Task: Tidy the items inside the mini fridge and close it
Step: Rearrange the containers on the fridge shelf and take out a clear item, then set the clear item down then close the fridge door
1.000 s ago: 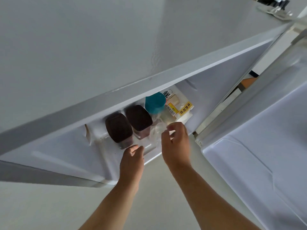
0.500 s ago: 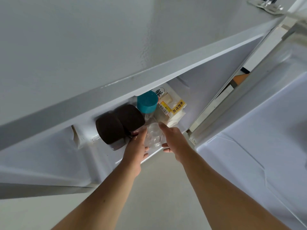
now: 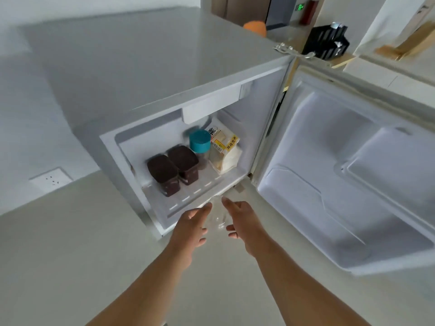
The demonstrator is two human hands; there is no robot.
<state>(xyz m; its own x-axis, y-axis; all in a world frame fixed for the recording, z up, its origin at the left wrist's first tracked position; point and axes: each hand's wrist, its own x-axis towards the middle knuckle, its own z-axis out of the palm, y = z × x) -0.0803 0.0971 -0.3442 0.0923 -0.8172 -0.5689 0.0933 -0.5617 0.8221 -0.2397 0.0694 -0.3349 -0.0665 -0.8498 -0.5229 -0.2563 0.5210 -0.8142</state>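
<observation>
The white mini fridge [image 3: 164, 67] stands open, its door [image 3: 353, 172] swung out to the right. On its shelf sit two dark-lidded containers [image 3: 162, 170] [image 3: 182, 158], a jar with a teal lid [image 3: 200, 141] and a bagged sliced bread [image 3: 223, 151] at the back right. Just in front of the fridge's lower edge, a clear plastic container [image 3: 217, 217] is held between both hands. My left hand [image 3: 190, 227] grips its left side and my right hand [image 3: 244, 224] its right side, thumbs above and fingers below.
A wall socket [image 3: 50, 178] sits low on the left wall. Behind the fridge are an orange object [image 3: 255, 27] and a black rack [image 3: 326, 42] on a counter. Pale floor lies under my arms.
Both hands closed on the clear container on the shelf front and drew it out of the fridge. The camera pulled back and up, showing the whole fridge.
</observation>
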